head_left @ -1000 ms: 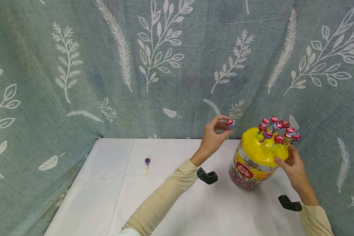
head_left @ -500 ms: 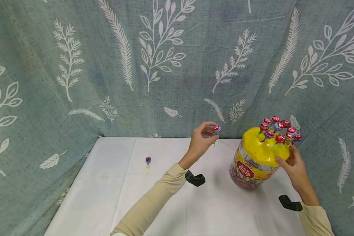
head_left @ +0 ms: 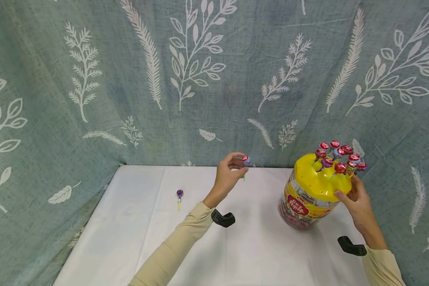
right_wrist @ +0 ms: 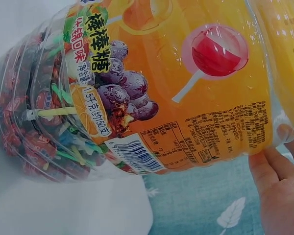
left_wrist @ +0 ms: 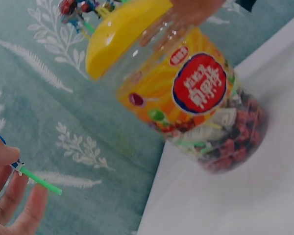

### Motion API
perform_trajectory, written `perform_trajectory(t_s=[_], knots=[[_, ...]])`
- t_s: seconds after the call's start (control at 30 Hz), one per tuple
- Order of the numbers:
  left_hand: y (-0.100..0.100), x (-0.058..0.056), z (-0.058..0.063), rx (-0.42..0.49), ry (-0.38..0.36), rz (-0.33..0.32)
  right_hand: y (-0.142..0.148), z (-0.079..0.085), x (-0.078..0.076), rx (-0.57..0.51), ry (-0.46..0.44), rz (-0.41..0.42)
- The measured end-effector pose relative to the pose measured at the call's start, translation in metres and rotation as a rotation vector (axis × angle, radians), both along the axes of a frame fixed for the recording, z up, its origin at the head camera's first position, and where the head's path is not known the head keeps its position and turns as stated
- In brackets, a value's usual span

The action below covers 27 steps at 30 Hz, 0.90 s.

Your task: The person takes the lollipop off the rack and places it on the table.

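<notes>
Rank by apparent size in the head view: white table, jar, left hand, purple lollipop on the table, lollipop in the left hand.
1. White table
2. Jar
3. Left hand
4. Purple lollipop and held lollipop, unranked: their heads look about alike, and the hand hides part of the held one's stick.

Yellow-lidded jar (head_left: 309,198) seems upright; green-sticked lollipop (head_left: 246,160) held apart

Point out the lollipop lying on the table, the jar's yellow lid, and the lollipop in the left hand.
Lying lollipop (head_left: 180,193), head view: its purple wrapped head.
Yellow lid (head_left: 317,181), head view: bare part of its top.
Held lollipop (left_wrist: 40,181), left wrist view: its green stick.
</notes>
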<state>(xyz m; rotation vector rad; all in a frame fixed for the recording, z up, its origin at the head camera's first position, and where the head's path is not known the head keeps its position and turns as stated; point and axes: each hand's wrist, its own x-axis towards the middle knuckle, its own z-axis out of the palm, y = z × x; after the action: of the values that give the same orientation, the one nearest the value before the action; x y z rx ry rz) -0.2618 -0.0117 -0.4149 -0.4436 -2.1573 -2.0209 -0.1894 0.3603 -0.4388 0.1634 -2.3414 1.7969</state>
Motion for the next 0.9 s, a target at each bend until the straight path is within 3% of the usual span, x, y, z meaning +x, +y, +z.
perform_trajectory(t_s=[0.17,0.43,0.73,0.9], knots=[[-0.012,-0.001,-0.008,0.023,-0.065,0.005,0.0,0.0,0.0,0.003,-0.011,-0.007],[-0.035,-0.002,-0.026,0.027,-0.151,0.103,0.0,0.001,0.002,0.027,-0.03,-0.021],[-0.064,-0.005,-0.043,0.037,-0.248,0.136,0.0,0.001,0.0,0.01,-0.02,-0.01],[-0.075,-0.003,-0.057,0.021,-0.262,0.191,-0.001,0.001,0.001,-0.009,-0.007,0.0]])
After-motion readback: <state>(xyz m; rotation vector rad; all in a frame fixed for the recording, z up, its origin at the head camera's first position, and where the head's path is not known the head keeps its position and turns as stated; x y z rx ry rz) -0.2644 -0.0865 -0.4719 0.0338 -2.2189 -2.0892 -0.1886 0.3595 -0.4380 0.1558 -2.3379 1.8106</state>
